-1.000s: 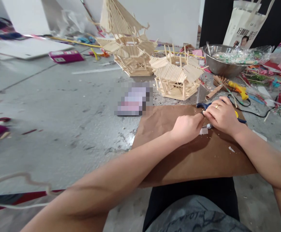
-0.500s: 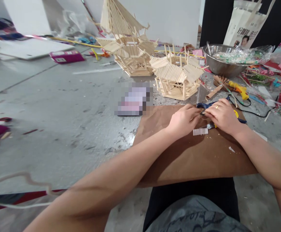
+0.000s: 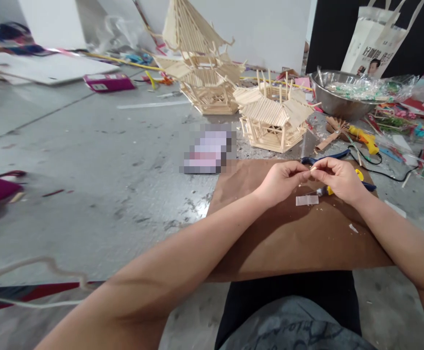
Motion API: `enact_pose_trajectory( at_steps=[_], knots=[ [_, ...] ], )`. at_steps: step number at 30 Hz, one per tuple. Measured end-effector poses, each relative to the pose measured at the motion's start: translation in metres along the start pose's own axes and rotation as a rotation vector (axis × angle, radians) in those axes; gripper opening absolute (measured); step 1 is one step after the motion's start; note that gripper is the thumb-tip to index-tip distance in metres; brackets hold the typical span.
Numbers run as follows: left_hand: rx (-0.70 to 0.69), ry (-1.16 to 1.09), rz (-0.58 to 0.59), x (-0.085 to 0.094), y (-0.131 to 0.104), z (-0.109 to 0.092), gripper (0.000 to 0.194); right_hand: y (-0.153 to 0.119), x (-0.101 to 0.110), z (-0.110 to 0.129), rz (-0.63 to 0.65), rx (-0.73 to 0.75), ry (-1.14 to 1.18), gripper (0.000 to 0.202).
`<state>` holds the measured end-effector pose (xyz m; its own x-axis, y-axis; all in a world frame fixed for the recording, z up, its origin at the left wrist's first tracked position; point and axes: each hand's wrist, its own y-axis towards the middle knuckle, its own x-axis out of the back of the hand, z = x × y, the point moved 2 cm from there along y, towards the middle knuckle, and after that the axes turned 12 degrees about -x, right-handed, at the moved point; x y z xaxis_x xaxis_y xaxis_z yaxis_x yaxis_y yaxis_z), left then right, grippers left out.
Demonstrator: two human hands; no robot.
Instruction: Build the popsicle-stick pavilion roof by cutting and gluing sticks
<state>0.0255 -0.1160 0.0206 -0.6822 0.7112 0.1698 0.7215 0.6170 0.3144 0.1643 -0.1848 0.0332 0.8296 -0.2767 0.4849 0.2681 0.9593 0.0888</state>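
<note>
I have the left hand [image 3: 280,182] and right hand [image 3: 338,180] pinching a tiny pale piece [image 3: 313,169] above the brown sheet [image 3: 306,248]; if either fingertip grip slips, it could drop and get lost among the scraps [image 3: 353,228].

Arms [image 3: 197,248] extended forward, fingers [image 3: 296,168] pinched close together.

Grey top [image 3: 299,309] worn; dark handwriting-style lettering [image 3: 288,332] across its front, wording not fully legible to me. Lower garment [image 3: 288,282]: black, plain over the section I can see. Both forearms [image 3: 204,238] uncovered. Hands [image 3: 278,184] bare.
</note>
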Motion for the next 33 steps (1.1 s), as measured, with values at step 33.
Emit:
enact_pose_trajectory(
  at_steps=[33],
  knots=[
    [0.007,-0.069,-0.745,0.054,0.064,0.051,0.009,0.013,-0.011,-0.003,-0.113,0.254,-0.41,0.017]
  ],
)
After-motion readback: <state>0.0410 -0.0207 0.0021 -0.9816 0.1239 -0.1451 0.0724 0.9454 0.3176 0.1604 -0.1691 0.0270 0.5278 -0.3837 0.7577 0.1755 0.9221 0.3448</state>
